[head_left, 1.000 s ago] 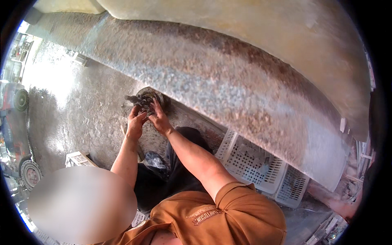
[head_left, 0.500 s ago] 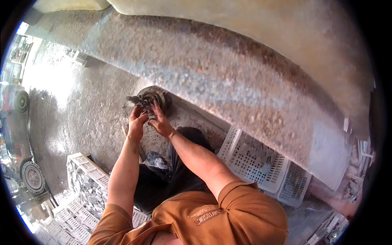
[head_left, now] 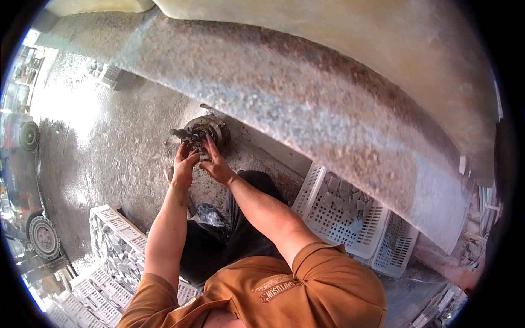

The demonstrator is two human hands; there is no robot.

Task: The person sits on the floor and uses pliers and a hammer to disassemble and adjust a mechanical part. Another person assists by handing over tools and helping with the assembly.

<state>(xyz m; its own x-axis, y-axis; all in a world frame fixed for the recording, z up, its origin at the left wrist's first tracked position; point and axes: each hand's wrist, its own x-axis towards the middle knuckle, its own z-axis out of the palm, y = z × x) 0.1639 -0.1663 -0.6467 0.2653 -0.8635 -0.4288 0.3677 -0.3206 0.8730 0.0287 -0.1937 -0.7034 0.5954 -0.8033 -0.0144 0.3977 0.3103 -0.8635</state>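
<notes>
Two hands: I see both on a round metal part on the floor.
Left hand: fingers curled on it.
Right hand: likewise.
Advice: keep it steady.

The round metal hub sits tight under the big rusty slab, which blocks me above and to its right. Left of the hub the concrete floor lies open; white crates crowd the near left.

Wet concrete floor — sunlit glare, white plastic crates.
</notes>
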